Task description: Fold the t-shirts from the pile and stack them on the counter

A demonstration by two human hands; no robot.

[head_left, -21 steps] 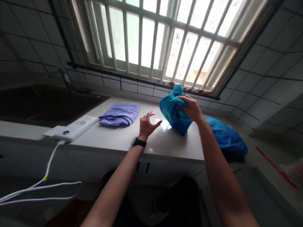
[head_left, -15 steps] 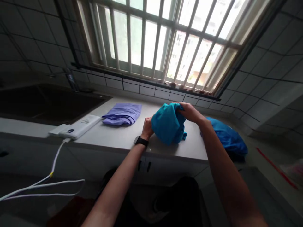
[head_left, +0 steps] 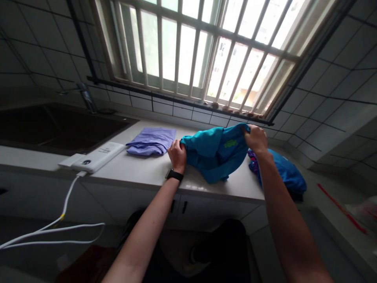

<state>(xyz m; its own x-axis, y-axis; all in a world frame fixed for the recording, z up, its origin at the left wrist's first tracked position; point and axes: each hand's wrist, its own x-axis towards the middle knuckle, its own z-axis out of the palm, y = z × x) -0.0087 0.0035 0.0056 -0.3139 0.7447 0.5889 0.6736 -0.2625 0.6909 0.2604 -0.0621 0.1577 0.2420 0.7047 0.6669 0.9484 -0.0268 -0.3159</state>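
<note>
Teal cloth: strung between my left hand and right hand — long axis left-right, right end higher, slack drooping below
Purple cloth: folded, just left of my left fingers
Blue bundle: right of my right fingers, partly blocked by my right arm
Grip: fingers pressed together — pinching the teal cloth's two ends

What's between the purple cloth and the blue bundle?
In the head view, the teal cloth, with the left hand gripping one end and the right hand the other.
</note>
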